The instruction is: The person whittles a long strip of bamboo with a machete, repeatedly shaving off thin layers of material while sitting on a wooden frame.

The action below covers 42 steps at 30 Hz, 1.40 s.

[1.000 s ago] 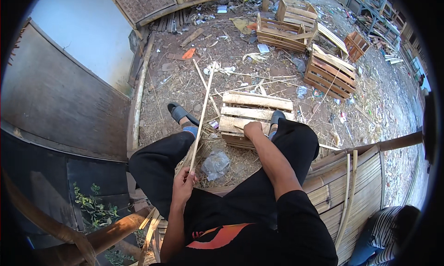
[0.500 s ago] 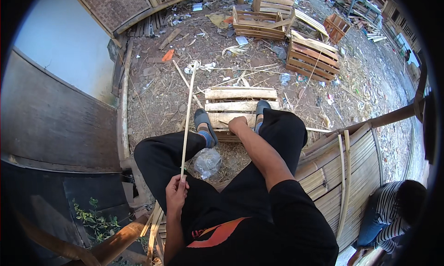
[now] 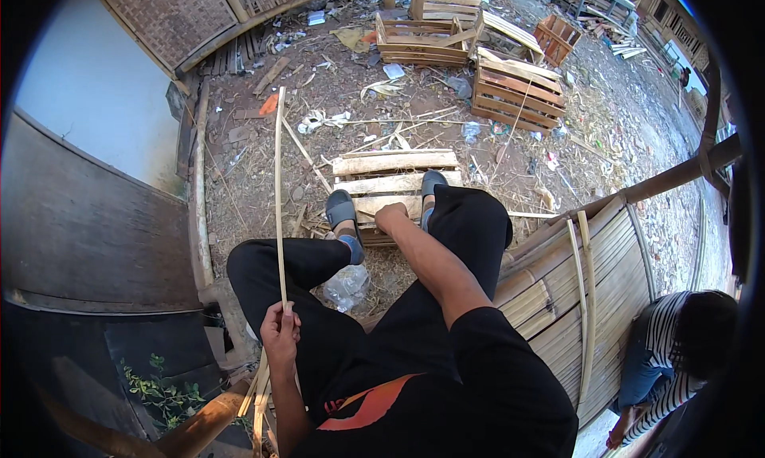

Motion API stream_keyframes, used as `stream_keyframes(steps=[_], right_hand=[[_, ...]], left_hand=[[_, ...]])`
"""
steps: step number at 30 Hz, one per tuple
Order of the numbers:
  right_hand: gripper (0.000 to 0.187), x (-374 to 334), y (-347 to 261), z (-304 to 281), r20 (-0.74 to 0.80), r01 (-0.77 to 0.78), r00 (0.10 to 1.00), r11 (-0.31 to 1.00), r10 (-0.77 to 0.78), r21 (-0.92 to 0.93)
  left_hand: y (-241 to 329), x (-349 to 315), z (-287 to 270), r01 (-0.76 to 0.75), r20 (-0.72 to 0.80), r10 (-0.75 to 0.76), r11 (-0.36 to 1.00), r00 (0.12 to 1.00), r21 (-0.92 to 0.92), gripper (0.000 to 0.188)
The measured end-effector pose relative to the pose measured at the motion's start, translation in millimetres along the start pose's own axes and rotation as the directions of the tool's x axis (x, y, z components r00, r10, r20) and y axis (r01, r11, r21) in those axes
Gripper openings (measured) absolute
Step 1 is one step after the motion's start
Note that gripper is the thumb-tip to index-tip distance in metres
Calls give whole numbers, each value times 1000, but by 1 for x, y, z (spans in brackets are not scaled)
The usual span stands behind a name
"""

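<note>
My left hand (image 3: 280, 332) is closed around the lower end of a long, thin bamboo strip (image 3: 280, 195). The strip stands nearly straight up the view, its far end reaching over the littered ground. Between my feet, my right hand (image 3: 391, 218) is a fist at the near edge of a slatted wooden crate (image 3: 390, 162). A thin, dark piece seems to stick out to the left of that fist, too small to name. My grey shoes (image 3: 340, 208) rest on either side of the crate's top.
Several wooden crates (image 3: 518, 95) stand at the far right. A clear plastic bag (image 3: 347, 287) lies below my left foot. More strips (image 3: 260, 402) are by my left forearm. At right, a bamboo-slat bench (image 3: 613, 298) holds two strips; a person in stripes (image 3: 661, 354) crouches beyond.
The bamboo strip's far end has swung left, so it stands more upright. My left hand has shifted slightly left. The whole view has shifted a little, while my right hand stays by the crate.
</note>
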State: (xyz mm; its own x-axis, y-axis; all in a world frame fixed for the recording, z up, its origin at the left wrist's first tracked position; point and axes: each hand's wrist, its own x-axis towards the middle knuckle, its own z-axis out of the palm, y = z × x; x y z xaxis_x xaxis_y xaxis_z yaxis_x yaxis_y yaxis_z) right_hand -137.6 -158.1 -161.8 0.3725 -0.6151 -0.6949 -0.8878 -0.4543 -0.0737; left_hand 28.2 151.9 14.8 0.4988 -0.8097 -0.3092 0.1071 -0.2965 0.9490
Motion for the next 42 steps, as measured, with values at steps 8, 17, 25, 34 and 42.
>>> stream_keyframes(steps=[8, 17, 25, 34, 42], right_hand=[[37, 4, 2, 7, 13, 12, 1000, 1000, -12, 2], [36, 7, -7, 13, 9, 30, 1000, 1000, -30, -8], [35, -4, 8, 2, -49, -13, 999, 1000, 14, 24], [36, 5, 21, 9, -53, 13, 999, 1000, -14, -13], [36, -3, 8, -1, 60, 74, 996, 996, -71, -46]], left_hand=[[2, -10, 1, -17, 2, 17, 1000, 1000, -4, 18], [20, -22, -4, -50, -25, 49, 997, 999, -56, 21], [27, -25, -2, -76, -13, 76, 997, 997, -33, 22], [30, -29, 1, -74, -18, 74, 997, 997, -19, 22], [30, -35, -1, -71, -39, 71, 997, 997, -1, 24]])
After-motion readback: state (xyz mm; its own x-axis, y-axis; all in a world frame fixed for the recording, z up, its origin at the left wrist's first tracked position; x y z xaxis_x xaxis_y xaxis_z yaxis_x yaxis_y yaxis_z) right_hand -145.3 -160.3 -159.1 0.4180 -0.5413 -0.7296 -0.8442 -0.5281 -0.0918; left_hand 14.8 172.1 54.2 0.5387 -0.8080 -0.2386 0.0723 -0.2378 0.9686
